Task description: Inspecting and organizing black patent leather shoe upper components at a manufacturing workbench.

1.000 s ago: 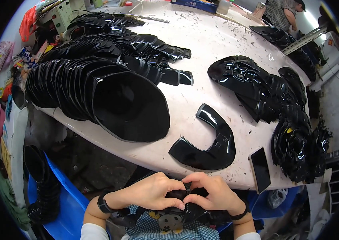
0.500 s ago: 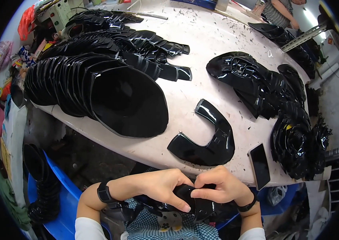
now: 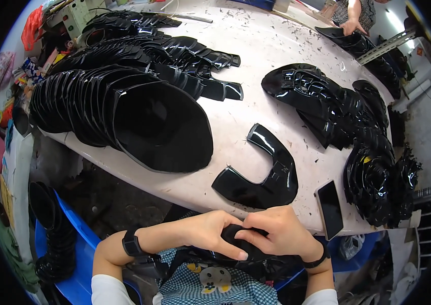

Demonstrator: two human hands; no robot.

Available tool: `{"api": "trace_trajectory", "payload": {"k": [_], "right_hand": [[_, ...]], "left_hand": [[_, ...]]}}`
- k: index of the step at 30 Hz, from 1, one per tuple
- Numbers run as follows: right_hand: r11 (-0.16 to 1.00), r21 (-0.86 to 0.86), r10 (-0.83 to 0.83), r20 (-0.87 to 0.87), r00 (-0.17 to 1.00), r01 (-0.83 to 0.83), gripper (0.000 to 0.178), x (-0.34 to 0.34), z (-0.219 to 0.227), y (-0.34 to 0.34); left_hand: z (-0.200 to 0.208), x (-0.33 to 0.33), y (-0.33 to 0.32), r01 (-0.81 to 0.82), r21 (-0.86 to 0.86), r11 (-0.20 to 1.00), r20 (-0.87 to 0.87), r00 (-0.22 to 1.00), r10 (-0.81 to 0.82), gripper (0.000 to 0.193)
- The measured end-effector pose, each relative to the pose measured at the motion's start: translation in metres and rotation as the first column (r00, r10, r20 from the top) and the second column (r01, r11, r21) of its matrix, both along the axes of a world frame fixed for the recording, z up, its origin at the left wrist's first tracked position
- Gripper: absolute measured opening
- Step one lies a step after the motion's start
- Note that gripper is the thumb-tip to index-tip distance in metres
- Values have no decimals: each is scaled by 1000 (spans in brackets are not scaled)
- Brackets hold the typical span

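Note:
Low at the table's near edge, a glossy black curved piece (image 3: 233, 235), looking like a patent shoe-upper part, is held between my two hands. My left hand (image 3: 206, 235) grips it with the thumb lying across its face. Close beside it, my right hand (image 3: 279, 231) pinches the piece's edge between bent fingers and thumb. Much of the piece is hidden by my fingers. Just beyond my hands a U-shaped glossy black upper piece (image 3: 281, 185) lies flat on the pale table (image 3: 236, 122).
A long overlapping row of black rounded pieces (image 3: 162, 127) fills the table's left. More black uppers (image 3: 307, 86) are heaped at right, near a phone (image 3: 330, 209). A blue tub (image 3: 80, 254) stands lower left. Another person's hand (image 3: 352, 25) touches black pieces at far right.
The black piece has been turned and bent between my hands, and its lower flap no longer shows. My right hand has shifted slightly up and left. The other person's hand has reached onto the far pieces.

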State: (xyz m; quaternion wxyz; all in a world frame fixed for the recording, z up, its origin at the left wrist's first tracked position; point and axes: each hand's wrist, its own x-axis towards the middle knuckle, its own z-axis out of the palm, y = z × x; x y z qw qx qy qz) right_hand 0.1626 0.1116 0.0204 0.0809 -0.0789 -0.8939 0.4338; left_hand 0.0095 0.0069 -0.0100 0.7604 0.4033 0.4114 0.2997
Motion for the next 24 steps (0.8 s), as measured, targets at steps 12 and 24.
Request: {"api": "trace_trajectory", "payload": {"k": [12,24], "right_hand": [[937,-1,-308,-471,827,348,30,52,-2,-19],[693,-634,-418,34,908,343,22,18,9,-48]], "left_hand": [[28,0,-24,-443,399,803,-117,844,524,29],[12,16,-31,-335,479,812,-321,794,516,31]]}}
